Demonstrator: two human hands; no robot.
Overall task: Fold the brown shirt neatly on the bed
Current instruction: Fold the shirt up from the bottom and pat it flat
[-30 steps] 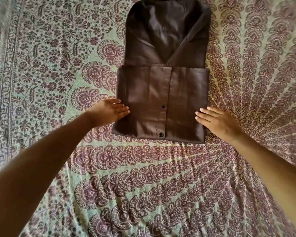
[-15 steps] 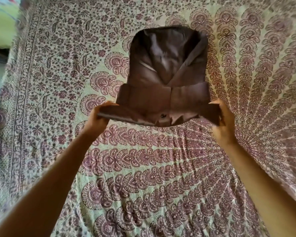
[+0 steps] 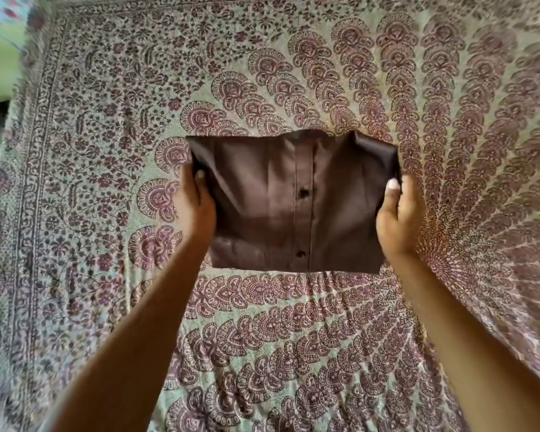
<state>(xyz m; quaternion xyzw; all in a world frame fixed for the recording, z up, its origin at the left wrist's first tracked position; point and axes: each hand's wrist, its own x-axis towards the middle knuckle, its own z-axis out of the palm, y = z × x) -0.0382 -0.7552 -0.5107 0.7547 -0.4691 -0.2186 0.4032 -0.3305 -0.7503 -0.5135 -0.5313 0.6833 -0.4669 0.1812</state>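
The brown shirt [image 3: 293,204] is folded into a compact rectangle in the middle of the bed, its button placket with two dark buttons facing up. My left hand [image 3: 197,204] grips its left edge, thumb on top of the cloth. My right hand [image 3: 398,213] grips the right edge the same way, thumb pressed on the fabric. The far corners of the fold stand slightly raised. The collar is hidden under the folded layer.
The bed is covered by a patterned sheet [image 3: 293,338] with maroon paisley and floral print on pale green. Its bordered edge runs down the left side [image 3: 41,182]. A green object shows beyond the top left corner [image 3: 0,57].
Both hands took hold of the shirt's lower half, lifted it and carried it away from me over the collar part. The shirt is now half as long, collar covered.
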